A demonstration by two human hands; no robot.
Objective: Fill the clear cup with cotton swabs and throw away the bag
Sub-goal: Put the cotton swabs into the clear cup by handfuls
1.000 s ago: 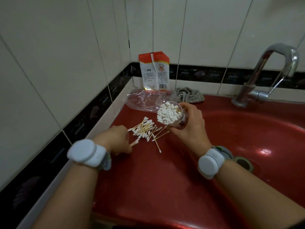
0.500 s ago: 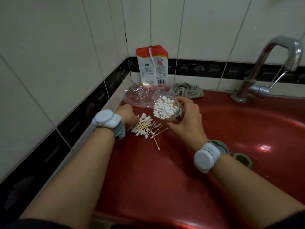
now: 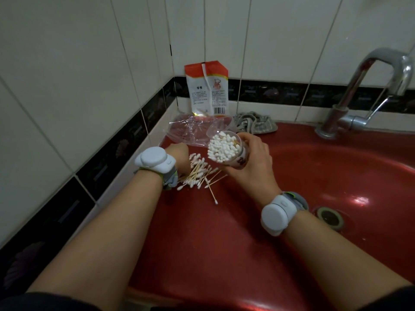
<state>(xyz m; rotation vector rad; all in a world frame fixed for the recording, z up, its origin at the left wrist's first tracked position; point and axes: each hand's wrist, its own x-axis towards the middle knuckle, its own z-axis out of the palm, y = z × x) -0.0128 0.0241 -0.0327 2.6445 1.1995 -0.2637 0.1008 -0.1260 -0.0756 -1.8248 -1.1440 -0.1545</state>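
Right hand (image 3: pixel 251 162) first: fingers and thumb wrapped round the clear cup (image 3: pixel 233 154), which is tipped toward the camera and lifted off the red sink top (image 3: pixel 202 232), packed with cotton swabs showing their white tips. Over to the left hand (image 3: pixel 178 157), which reaches down onto the loose pile of swabs (image 3: pixel 198 173) lying on the sink top just beside and below the cup; its fingers are hidden behind the wrist and the white wrist device (image 3: pixel 155 159), so I cannot tell whether they pinch anything (only the back of the hand shows). One stray swab (image 3: pixel 212 194) lies apart from the pile, pointing toward the near edge. Behind the cup, the clear plastic bag (image 3: pixel 190 131) sits crumpled on the sink top near the corner. Further back, an orange-and-white packet (image 3: pixel 207 88) stands against the tiled wall, a grey cloth (image 3: pixel 253 124) beside it. Far right, the chrome faucet (image 3: pixel 368 90); below it, the drain (image 3: pixel 330 217) in the red basin.
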